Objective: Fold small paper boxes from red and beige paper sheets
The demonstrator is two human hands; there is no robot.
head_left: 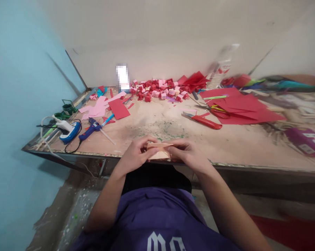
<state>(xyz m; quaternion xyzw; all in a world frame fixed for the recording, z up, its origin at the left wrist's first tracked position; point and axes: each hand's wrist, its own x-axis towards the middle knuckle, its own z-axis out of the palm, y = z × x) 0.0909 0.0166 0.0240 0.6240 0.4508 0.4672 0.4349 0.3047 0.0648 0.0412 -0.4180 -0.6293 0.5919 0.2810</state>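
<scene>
A small folded piece of pale orange paper (159, 153) is held between both hands at the table's front edge. My left hand (141, 151) grips its left end, thumb on the near face and fingers curled behind. On the right end, my right hand (182, 151) pinches the paper in the same way, with its fingertips partly hidden behind it. Beyond the hands, dark green crumbs (165, 129) are scattered over the wooden table (147, 113).
Small red and pink paper cubes (159, 90) are heaped at the back. Red-handled cutters (205, 121), scissors (214, 109) and red sheets (243, 106) lie right. A blue glue gun (91, 129), power strip (70, 132) and pink strips (98, 107) lie left.
</scene>
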